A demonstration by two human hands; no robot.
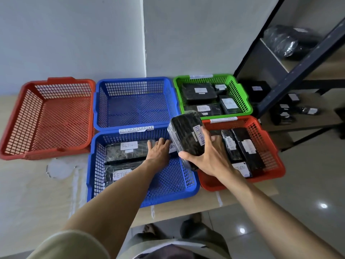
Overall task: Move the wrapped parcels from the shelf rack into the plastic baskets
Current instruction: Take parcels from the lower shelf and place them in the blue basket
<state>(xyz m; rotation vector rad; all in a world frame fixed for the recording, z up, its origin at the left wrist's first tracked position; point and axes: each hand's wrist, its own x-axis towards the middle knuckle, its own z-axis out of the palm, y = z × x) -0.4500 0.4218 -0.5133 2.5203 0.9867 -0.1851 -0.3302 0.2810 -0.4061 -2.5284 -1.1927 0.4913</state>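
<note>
Soft, even light; fisheye distortion at edges.

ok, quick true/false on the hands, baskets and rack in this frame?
1. The right hand holds a parcel labelled RETURN. True.
2. The back blue basket holds three parcels. False: nothing lies in it.
3. The left hand reaches into the front blue basket. True: it rests on parcels there.
4. The green basket is empty. False: it holds several parcels.
5. The rack has no parcels on it. False: several lie on its shelves.
</note>
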